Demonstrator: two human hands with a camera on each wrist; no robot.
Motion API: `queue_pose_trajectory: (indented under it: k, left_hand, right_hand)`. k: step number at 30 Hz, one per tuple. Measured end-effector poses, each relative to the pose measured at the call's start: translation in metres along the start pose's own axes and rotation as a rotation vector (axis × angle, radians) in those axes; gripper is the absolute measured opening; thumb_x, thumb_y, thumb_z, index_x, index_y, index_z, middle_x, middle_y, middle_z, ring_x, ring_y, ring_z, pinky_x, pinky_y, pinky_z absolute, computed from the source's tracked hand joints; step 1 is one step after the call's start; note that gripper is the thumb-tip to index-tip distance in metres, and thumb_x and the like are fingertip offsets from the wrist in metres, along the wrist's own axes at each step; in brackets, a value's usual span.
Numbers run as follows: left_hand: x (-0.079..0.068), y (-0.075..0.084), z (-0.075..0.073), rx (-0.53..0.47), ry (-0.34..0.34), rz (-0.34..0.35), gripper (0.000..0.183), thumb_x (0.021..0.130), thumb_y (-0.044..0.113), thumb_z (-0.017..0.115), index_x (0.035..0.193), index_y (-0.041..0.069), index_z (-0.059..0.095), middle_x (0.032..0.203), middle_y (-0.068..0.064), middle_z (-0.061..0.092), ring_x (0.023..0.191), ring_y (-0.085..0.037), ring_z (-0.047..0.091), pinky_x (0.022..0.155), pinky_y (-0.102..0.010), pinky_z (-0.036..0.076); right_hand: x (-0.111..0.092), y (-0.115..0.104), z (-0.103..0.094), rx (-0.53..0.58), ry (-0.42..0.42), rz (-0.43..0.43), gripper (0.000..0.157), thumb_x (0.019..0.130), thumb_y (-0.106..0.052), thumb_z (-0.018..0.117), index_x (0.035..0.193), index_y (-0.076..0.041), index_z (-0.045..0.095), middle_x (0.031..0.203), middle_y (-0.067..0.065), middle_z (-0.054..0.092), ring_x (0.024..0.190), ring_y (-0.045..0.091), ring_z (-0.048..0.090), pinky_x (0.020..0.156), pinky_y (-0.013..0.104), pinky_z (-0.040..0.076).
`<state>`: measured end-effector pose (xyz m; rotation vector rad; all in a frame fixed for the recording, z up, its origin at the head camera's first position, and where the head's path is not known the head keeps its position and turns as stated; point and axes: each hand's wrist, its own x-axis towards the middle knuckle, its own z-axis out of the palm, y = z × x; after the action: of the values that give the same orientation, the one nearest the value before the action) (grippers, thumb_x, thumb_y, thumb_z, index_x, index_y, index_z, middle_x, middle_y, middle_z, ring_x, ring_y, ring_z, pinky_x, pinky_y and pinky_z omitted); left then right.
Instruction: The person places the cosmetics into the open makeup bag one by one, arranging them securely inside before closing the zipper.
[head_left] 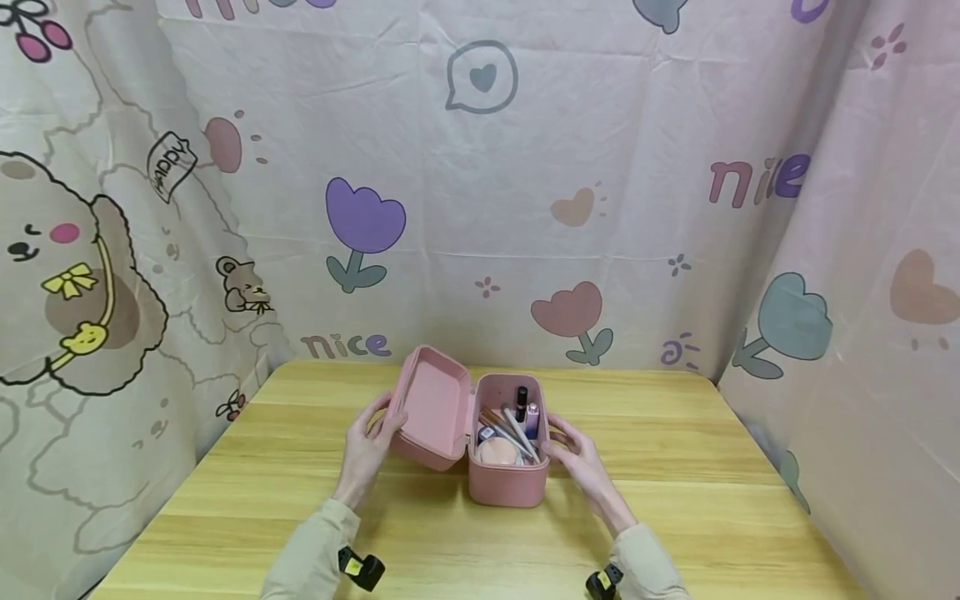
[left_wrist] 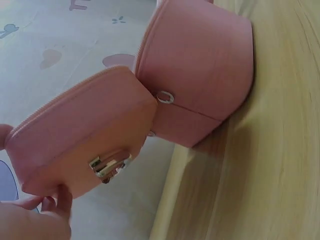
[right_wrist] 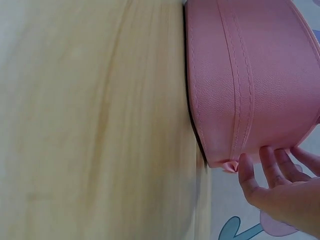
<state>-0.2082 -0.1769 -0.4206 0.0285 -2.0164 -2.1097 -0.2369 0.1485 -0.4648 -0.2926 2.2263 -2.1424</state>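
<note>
A pink makeup case (head_left: pixel 507 486) stands upright on the table with its lid (head_left: pixel 435 400) swung out to the left. My left hand (head_left: pixel 365 446) grips the lid's outer left edge, thumb on the near side and fingers behind. The lid's top carries a handle with gold metal fittings (left_wrist: pixel 111 167). At the case's right wall, my right hand (head_left: pixel 581 462) rests its fingertips (right_wrist: pixel 266 152) against the side. Inside lie a round peach item (head_left: pixel 498 451), a black tube (head_left: pixel 521 402), a small purple bottle (head_left: pixel 532 421) and slim brush-like sticks (head_left: pixel 519 432).
The wooden table (head_left: pixel 675 467) extends on both sides of the case. A printed cloth (head_left: pixel 465 208) hangs behind the table's far edge and along both sides. Each sleeve has a small black camera, one on the left wrist (head_left: pixel 362 569) and one on the right (head_left: pixel 603 582).
</note>
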Motion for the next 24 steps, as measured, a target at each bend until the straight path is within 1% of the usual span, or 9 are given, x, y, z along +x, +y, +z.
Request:
queue_pose_trajectory:
  k: [2, 3, 5, 7, 10, 13, 17, 20, 24]
  left_hand:
    - [-0.0005, 0.0006, 0.0003, -0.038, 0.002, -0.032, 0.059, 0.101, 0.013, 0.057, 0.154, -0.001, 0.034, 0.154, -0.016, 0.036, 0.124, -0.004, 0.056, 0.093, -0.006, 0.05]
    - [-0.0009, 0.0013, 0.0004, -0.057, 0.0, -0.045, 0.06, 0.102, 0.015, 0.056, 0.154, -0.002, 0.033, 0.154, -0.017, 0.036, 0.118, 0.0, 0.056, 0.093, -0.006, 0.05]
    - [-0.0009, 0.0026, 0.0002, -0.109, -0.012, -0.071, 0.059, 0.104, 0.016, 0.053, 0.155, -0.003, 0.032, 0.155, -0.019, 0.036, 0.111, 0.006, 0.056, 0.093, -0.007, 0.05]
    - [-0.0003, 0.004, 0.0004, -0.158, -0.017, -0.098, 0.057, 0.104, 0.017, 0.051, 0.154, -0.004, 0.032, 0.156, -0.02, 0.036, 0.113, 0.001, 0.057, 0.094, -0.008, 0.05]
    - [0.001, 0.0057, 0.0011, -0.219, -0.029, -0.11, 0.054, 0.105, 0.015, 0.049, 0.153, -0.004, 0.034, 0.156, -0.019, 0.037, 0.117, -0.001, 0.057, 0.098, -0.01, 0.05]
    - [0.0011, 0.0063, 0.0015, -0.264, -0.042, -0.105, 0.053, 0.106, 0.016, 0.047, 0.153, -0.005, 0.034, 0.158, -0.018, 0.035, 0.118, 0.0, 0.056, 0.101, -0.011, 0.047]
    - [-0.0001, 0.0053, 0.0013, -0.322, -0.078, -0.086, 0.055, 0.105, 0.015, 0.045, 0.153, -0.007, 0.03, 0.162, -0.018, 0.032, 0.121, 0.002, 0.054, 0.106, -0.013, 0.043]
    - [-0.001, 0.0044, 0.0013, -0.357, -0.102, -0.065, 0.054, 0.105, 0.012, 0.044, 0.153, -0.007, 0.03, 0.158, -0.012, 0.038, 0.124, 0.004, 0.054, 0.108, -0.014, 0.043]
    - [-0.0022, 0.0034, 0.002, -0.383, -0.12, -0.026, 0.054, 0.104, 0.009, 0.045, 0.153, -0.009, 0.03, 0.141, 0.003, 0.051, 0.123, 0.003, 0.056, 0.107, -0.015, 0.047]
  right_hand:
    - [0.0003, -0.0003, -0.0001, 0.002, 0.001, 0.011, 0.06, 0.094, -0.003, 0.06, 0.151, 0.001, 0.041, 0.151, 0.025, 0.048, 0.135, 0.038, 0.05, 0.089, 0.02, 0.051]
    - [0.0005, -0.0008, 0.0, 0.005, 0.002, 0.017, 0.06, 0.094, -0.003, 0.061, 0.151, 0.001, 0.041, 0.151, 0.024, 0.048, 0.135, 0.037, 0.05, 0.088, 0.02, 0.051]
    - [0.0009, -0.0017, 0.0002, 0.006, 0.002, 0.027, 0.061, 0.093, -0.003, 0.062, 0.151, 0.001, 0.041, 0.151, 0.024, 0.048, 0.135, 0.037, 0.05, 0.088, 0.02, 0.051]
    - [0.0012, -0.0027, 0.0003, 0.007, 0.0, 0.034, 0.061, 0.093, -0.003, 0.062, 0.151, 0.0, 0.042, 0.152, 0.024, 0.048, 0.135, 0.038, 0.05, 0.088, 0.02, 0.051]
    - [0.0019, -0.0031, 0.0001, 0.004, -0.003, 0.038, 0.062, 0.093, -0.003, 0.062, 0.151, 0.001, 0.041, 0.153, 0.024, 0.047, 0.136, 0.039, 0.049, 0.088, 0.019, 0.051]
    - [0.002, -0.0034, -0.0002, 0.005, -0.003, 0.041, 0.062, 0.093, -0.003, 0.062, 0.151, 0.001, 0.041, 0.153, 0.025, 0.047, 0.136, 0.039, 0.049, 0.088, 0.018, 0.051]
    - [0.002, -0.0033, -0.0008, 0.006, -0.005, 0.042, 0.062, 0.093, -0.002, 0.061, 0.151, 0.002, 0.04, 0.152, 0.025, 0.046, 0.136, 0.039, 0.049, 0.088, 0.018, 0.051]
    - [0.0019, -0.0031, -0.0016, 0.004, -0.01, 0.038, 0.062, 0.093, -0.002, 0.06, 0.151, 0.003, 0.039, 0.153, 0.026, 0.046, 0.136, 0.039, 0.049, 0.088, 0.019, 0.051]
    - [0.0016, -0.0031, -0.0028, 0.009, -0.013, 0.038, 0.063, 0.093, -0.002, 0.06, 0.152, 0.003, 0.038, 0.153, 0.026, 0.045, 0.137, 0.04, 0.048, 0.088, 0.019, 0.051]
